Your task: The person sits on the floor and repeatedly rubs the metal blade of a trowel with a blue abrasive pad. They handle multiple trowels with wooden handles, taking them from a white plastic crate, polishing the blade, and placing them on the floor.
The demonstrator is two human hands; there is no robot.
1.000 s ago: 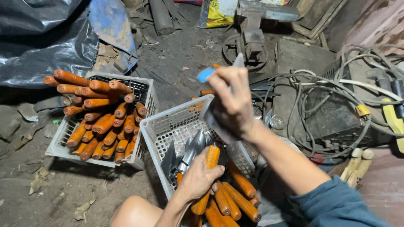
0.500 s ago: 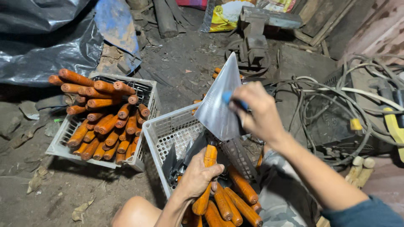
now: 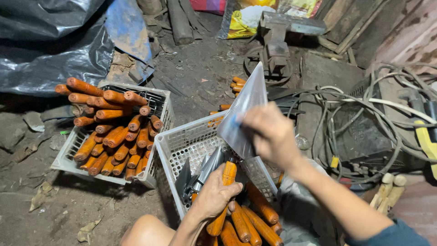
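My right hand [image 3: 272,133] holds a grey triangular metal trowel blade [image 3: 243,109] upright, tip pointing up, above a white plastic basket [image 3: 182,141]. My left hand [image 3: 215,195] grips an orange wooden handle [image 3: 226,182] of a trowel lying in that basket, among several more orange-handled trowels [image 3: 255,218] with their metal blades [image 3: 205,171] pointing to the far side.
A second white basket [image 3: 68,159] at left is piled with loose orange wooden handles [image 3: 114,132]. Black plastic sheeting [image 3: 50,50] lies at back left, a metal vise [image 3: 277,45] at the back, tangled cables [image 3: 364,118] at right. My knee [image 3: 145,232] is at bottom.
My right hand has lowered and turned the blade so its flat side faces me and the tip points up. My left hand stays on the handle in the basket.
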